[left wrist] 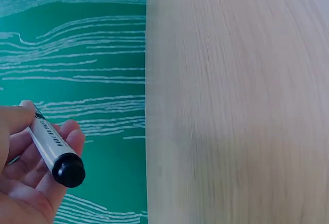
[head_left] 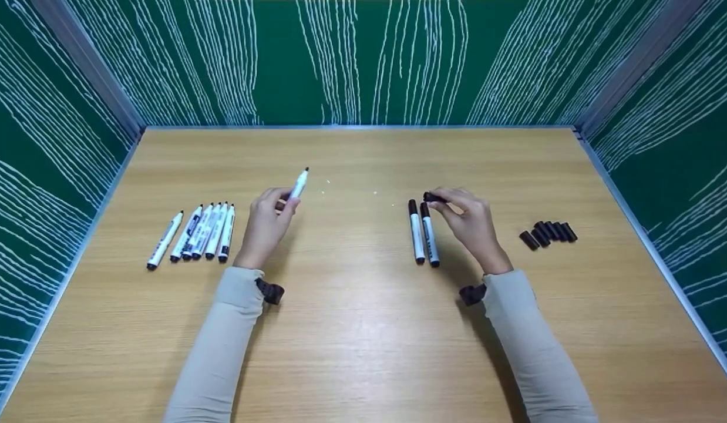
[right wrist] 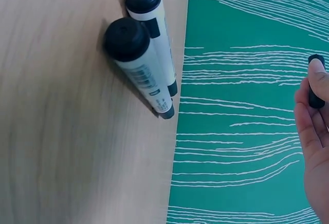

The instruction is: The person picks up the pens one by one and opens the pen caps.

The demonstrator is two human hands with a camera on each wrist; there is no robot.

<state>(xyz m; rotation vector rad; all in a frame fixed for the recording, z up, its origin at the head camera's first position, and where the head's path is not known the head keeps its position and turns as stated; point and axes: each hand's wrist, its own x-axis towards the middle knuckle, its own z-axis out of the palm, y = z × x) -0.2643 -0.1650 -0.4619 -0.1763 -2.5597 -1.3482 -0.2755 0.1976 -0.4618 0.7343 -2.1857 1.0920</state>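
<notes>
An uncapped white marker (head_left: 299,183) is held between the thumb and fingers of my left hand (head_left: 269,220), its dark tip pointing up and away. The left wrist view shows that marker's black end (left wrist: 69,170) toward the camera. My right hand (head_left: 470,220) pinches a loose black cap (head_left: 434,197), seen again in the right wrist view as a dark cylinder (right wrist: 315,96) under the thumb. Just left of this hand, two capped markers (head_left: 416,232) lie side by side on the table. The two hands are well apart.
Several uncapped markers (head_left: 215,232) lie in a row left of my left hand, one (head_left: 165,241) set slightly apart. A cluster of black caps (head_left: 555,231) lies right of my right hand. Green walls (head_left: 363,64) with white streaks border the wooden table (head_left: 363,329). Tiny white specks dot its middle.
</notes>
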